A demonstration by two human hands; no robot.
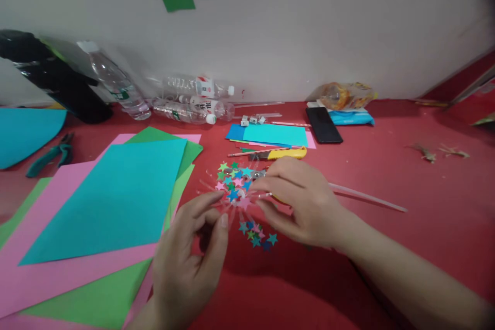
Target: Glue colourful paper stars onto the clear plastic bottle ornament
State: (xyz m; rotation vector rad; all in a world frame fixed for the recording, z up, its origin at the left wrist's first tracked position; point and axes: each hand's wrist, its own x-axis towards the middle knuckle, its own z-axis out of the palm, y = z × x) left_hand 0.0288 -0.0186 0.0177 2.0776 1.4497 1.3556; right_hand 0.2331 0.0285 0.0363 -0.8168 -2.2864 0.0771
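Between my hands on the red table is a cluster of small paper stars [232, 195] in blue, pink and green, set among thin clear plastic strips that fan outward. My left hand [193, 252] is at its lower left, index finger stretched to the cluster's edge and thumb apart from it. From the right, my right hand [299, 201] reaches in, its fingertips at the cluster and its thumb spread below them. Whether they touch a star, I cannot tell. Nearer me lies a smaller group of loose stars [256, 241]. Scissors, partly hidden, lie behind my right hand.
Coloured paper sheets [112, 201] cover the left side, near pliers [52, 154]. Behind the stars lie a yellow utility knife [286, 153], cut paper [274, 134] and a black phone [324, 125]. Plastic bottles [189, 110] rest by the wall. A clear straw [369, 197] lies right.
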